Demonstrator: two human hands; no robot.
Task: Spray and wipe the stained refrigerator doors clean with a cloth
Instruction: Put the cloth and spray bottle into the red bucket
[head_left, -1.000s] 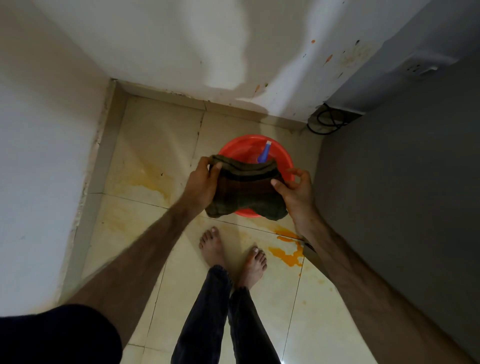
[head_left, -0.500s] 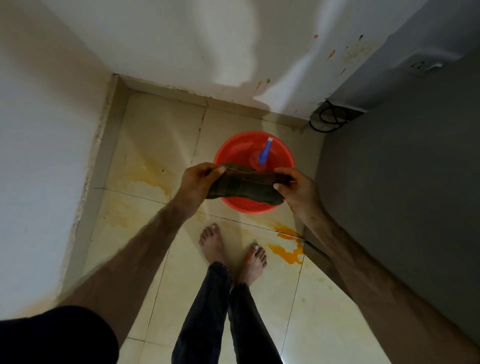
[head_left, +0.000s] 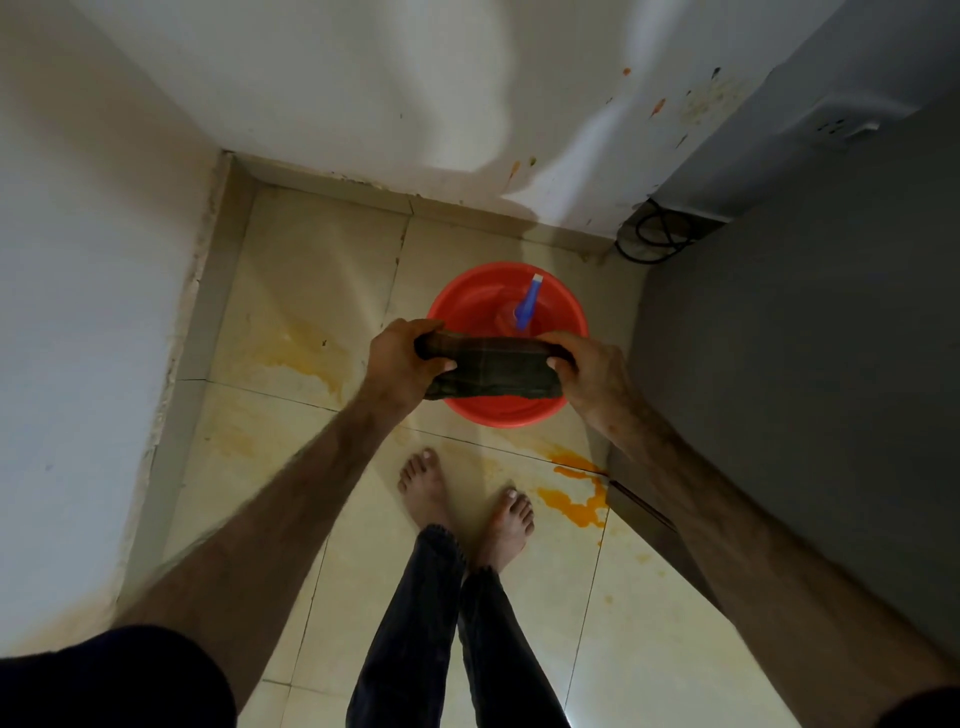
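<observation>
A dark checked cloth (head_left: 496, 366) is stretched between my two hands above a red basin (head_left: 467, 301) on the floor. My left hand (head_left: 402, 361) grips its left end and my right hand (head_left: 592, 371) grips its right end. The cloth is folded into a narrow band. A spray bottle with a blue nozzle (head_left: 527, 306) stands inside the basin, behind the cloth. The grey refrigerator (head_left: 810, 364) fills the right side of the view; its door face looks dark and I cannot make out stains on it.
Beige floor tiles carry orange-yellow spills (head_left: 576, 499) near the refrigerator's base and paler ones (head_left: 306, 358) at left. My bare feet (head_left: 467, 499) stand just before the basin. White walls close the left and back. A black cable (head_left: 657, 234) coils behind the refrigerator.
The cloth hung open like a sheet a second ago; my hands have since gathered it into a narrow folded band and turned over it, uncovering the spray bottle.
</observation>
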